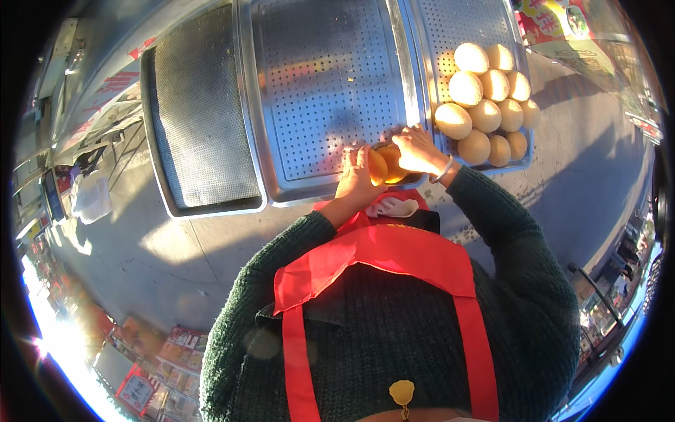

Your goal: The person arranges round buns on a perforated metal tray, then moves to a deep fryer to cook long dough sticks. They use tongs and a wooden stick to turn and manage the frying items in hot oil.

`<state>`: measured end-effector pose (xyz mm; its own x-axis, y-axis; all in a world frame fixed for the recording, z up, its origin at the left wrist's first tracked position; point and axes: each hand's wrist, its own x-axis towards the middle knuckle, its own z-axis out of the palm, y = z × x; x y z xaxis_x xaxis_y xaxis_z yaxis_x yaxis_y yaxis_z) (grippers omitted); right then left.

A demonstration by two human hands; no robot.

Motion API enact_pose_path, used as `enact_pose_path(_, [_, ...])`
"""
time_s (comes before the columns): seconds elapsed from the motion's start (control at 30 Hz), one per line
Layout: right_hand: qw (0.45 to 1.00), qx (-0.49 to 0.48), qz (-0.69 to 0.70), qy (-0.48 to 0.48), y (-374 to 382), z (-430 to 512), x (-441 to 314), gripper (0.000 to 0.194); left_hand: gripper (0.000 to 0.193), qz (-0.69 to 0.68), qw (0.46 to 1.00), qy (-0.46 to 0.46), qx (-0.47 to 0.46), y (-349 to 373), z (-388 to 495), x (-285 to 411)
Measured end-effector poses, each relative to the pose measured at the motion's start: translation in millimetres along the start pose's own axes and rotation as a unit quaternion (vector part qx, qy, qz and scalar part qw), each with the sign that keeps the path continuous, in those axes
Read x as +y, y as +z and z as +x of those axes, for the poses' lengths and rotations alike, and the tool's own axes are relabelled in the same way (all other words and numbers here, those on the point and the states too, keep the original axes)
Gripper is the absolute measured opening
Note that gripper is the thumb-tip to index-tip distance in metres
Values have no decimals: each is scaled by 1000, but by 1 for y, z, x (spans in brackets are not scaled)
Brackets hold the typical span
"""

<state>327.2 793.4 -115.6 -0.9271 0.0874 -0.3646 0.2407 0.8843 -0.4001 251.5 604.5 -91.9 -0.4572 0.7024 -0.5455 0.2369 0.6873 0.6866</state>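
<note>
Two golden-orange rounded pieces, seemingly food, are side by side at the near right corner of the middle perforated metal tray [327, 132]. My left hand [354, 171] curls its fingers around the left golden piece [377, 168]. At the right golden piece [393, 163], my right hand [420, 150] has its fingers bent inward. The right fingertips are partly hidden, so whether they grip it is unclear. Beyond my right hand, several tan speckled balls [485, 116], which look like fried sesame balls, are piled on the right perforated tray [459, 21].
A darker mesh-bottomed tray [200, 116] stands to the left, its rim against the middle tray. A white cloth or glove [393, 207] lies at my red apron [379, 248]. Concrete paving [174, 253] surrounds the trays, and a white plastic bag [90, 196] is at far left.
</note>
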Motion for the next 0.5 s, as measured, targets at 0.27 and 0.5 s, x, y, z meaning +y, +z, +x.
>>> enact_pose_path(0.27, [985, -169, 2, 35, -22, 14, -5, 40, 98, 19, 999, 15, 29, 7, 4, -13])
enact_pose_path(0.5, [990, -119, -2, 81, -33, -12, 9, 35, 88, 20, 996, 88, -26, 13, 13, 0])
